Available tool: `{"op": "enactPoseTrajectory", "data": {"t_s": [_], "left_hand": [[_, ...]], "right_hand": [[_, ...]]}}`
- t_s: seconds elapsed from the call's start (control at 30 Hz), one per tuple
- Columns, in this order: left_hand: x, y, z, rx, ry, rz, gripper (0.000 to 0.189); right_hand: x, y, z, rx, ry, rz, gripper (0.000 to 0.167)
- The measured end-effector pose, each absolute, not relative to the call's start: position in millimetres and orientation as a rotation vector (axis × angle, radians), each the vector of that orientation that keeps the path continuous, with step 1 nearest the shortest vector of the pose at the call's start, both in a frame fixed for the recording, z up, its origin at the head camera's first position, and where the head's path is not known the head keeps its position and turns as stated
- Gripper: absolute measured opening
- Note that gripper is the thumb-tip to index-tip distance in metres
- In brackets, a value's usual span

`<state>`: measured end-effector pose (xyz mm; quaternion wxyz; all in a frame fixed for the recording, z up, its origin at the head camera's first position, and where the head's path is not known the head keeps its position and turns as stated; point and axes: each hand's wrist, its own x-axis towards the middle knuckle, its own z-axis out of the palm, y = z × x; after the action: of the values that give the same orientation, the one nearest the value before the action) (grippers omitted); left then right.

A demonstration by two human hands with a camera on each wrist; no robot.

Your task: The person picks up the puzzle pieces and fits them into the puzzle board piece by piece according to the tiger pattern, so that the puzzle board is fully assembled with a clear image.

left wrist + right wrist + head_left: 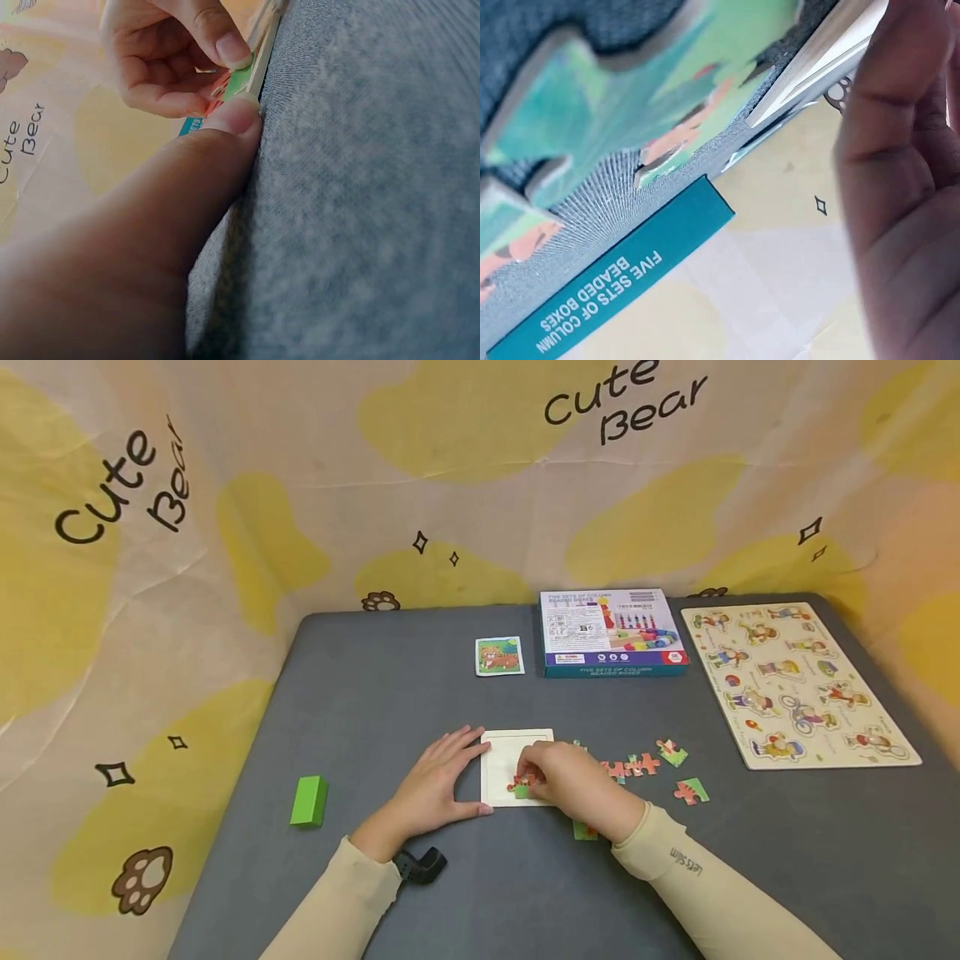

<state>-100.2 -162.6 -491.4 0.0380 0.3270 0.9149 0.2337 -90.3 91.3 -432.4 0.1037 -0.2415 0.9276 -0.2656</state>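
Observation:
A white square puzzle tray (pixel 497 768) lies on the grey table. Along its left side rests my left hand (pixel 427 785), fingers spread near the top corner and thumb at the bottom one. My right hand (pixel 573 781) is over the tray's right part and pinches a green-and-red jigsaw piece (pixel 522 792) low inside it. The left wrist view shows the right thumb on the green part of that piece (pixel 238 81), close to the tray's rim. Loose jigsaw pieces (pixel 641 765) lie to the right, some partly hidden by the right hand; one (pixel 577 120) looms large in the right wrist view.
Behind the tray lies a small square picture card (pixel 498 657). A bead-set box (pixel 615 635) sits at the back, beside a wooden picture board (pixel 798 685) on the right. On the left is a green block (pixel 308 802). A printed cloth (pixel 465 485) hangs behind the table.

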Motion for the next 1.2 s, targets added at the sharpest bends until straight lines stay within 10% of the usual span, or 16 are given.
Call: {"op": "enactPoseTrajectory", "data": {"t_s": [0.8, 1.2], "left_hand": [[-95.9, -162.7, -493.0, 1.014, 2.808, 0.694, 0.089], [-96.7, -161.9, -491.4, 1.012, 2.825, 0.702, 0.088]], "right_hand": [[-51.6, 78.9, -426.5, -1.185, 2.985, -0.106, 0.009], [-32.0, 74.9, -429.3, -1.183, 3.015, 0.068, 0.040]]}}
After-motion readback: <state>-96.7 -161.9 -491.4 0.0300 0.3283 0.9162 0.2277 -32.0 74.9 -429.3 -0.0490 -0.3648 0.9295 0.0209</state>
